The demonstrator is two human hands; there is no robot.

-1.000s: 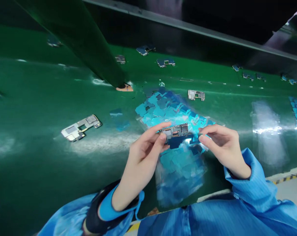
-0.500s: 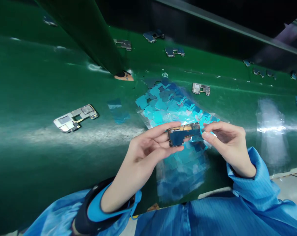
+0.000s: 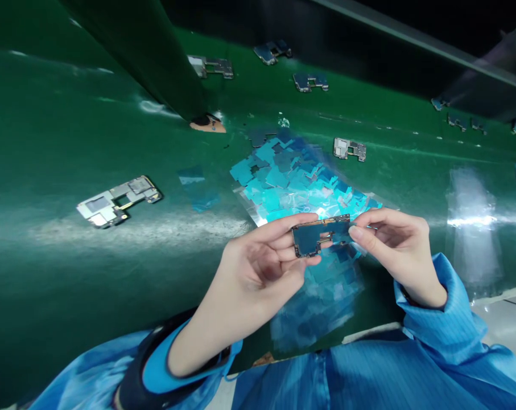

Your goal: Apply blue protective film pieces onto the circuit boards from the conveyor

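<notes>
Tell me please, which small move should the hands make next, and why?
Probably the right hand should press the film gently along the board. The film already covers much of the board's face, the right hand is at its right end, and the left hand supports the board. Whether the film sticks everywhere, I cannot tell.

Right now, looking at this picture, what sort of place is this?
Most likely an electronics workplace, perhaps a factory bench. The left hand holds a circuit board, a similar pale board lies on the green table, and many cut blue film pieces lie in front.
</notes>
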